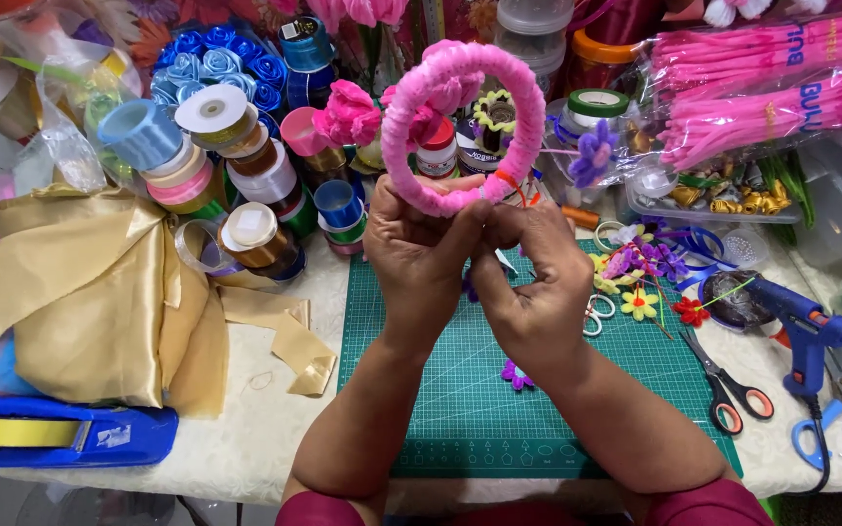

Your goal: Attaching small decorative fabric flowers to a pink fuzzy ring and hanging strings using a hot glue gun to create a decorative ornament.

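1. I hold a fuzzy pink ring wrapped in chenille stems (pixel 460 122) upright in the upper middle of the frame, above the green gridded cutting mat (pixel 440 390).
2. My left hand (pixel 419 251) and right hand (pixel 530 282) are pressed together at the ring's lowest point, fingers pinched on its bottom edge.
3. A small orange bit shows at the pinch, possibly a wire end; I cannot tell.
4. Left of the mat lies a crumpled gold satin cloth (pixel 90 292), with a blue tape dispenser (pixel 60 435) at the lower left.
5. Stacked ribbon spools (pixel 236 166) crowd the upper left.
6. Bundled pink chenille stems in clear wrap (pixel 762 88) fill the upper right.
7. At the right edge rest a blue glue gun (pixel 806 326) and black-handled scissors with red-lined loops (pixel 723 385).
8. Small felt flowers (pixel 640 282) lie just right of my right hand.
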